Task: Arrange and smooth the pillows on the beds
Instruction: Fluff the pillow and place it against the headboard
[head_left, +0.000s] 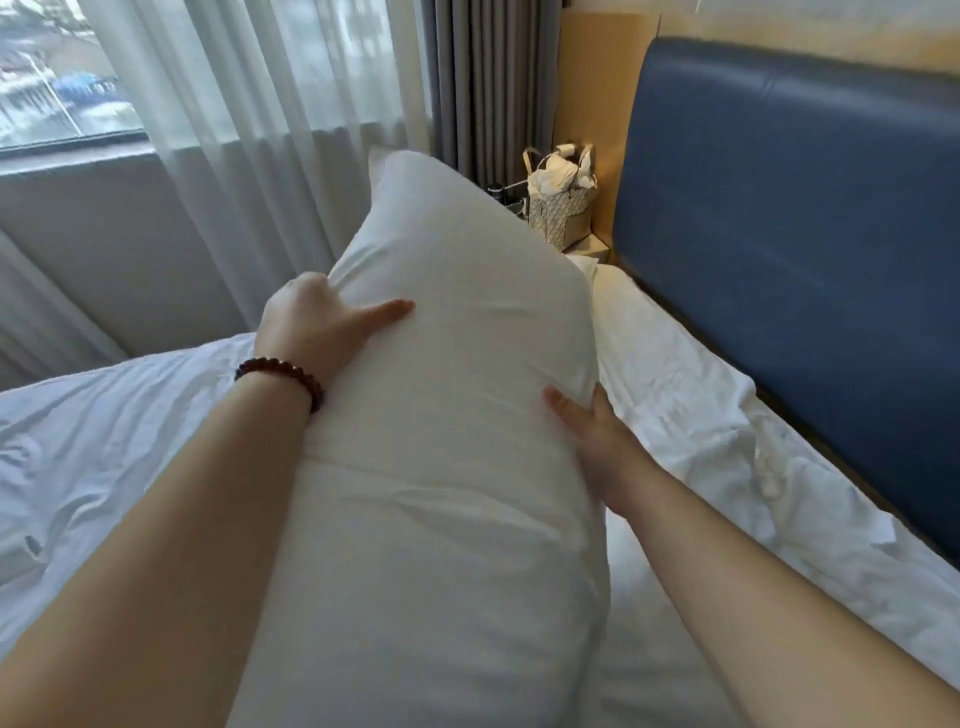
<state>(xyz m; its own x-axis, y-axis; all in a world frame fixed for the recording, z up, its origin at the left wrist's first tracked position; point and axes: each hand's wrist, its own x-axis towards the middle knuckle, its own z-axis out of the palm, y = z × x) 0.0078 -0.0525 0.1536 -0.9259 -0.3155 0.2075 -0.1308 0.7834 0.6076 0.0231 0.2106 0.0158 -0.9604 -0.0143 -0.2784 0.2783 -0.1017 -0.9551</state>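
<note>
A long white pillow (452, 395) is held up above the bed (675, 374), running from near my chest toward the window. My left hand (317, 322) grips its left edge, fingers curled behind the fabric and thumb lying across the front. My right hand (597, 436) holds the pillow's right edge, thumb on the front face, the fingers hidden behind it. A second white pillow (618, 291) lies flat at the head of the bed, partly hidden by the raised one.
A blue padded headboard (789, 234) runs along the right. A rumpled white duvet (104, 431) covers the bed at left. A patterned bag (561, 202) stands on the bedside stand in the corner. Sheer curtains (249, 104) and a grey drape hang at the window.
</note>
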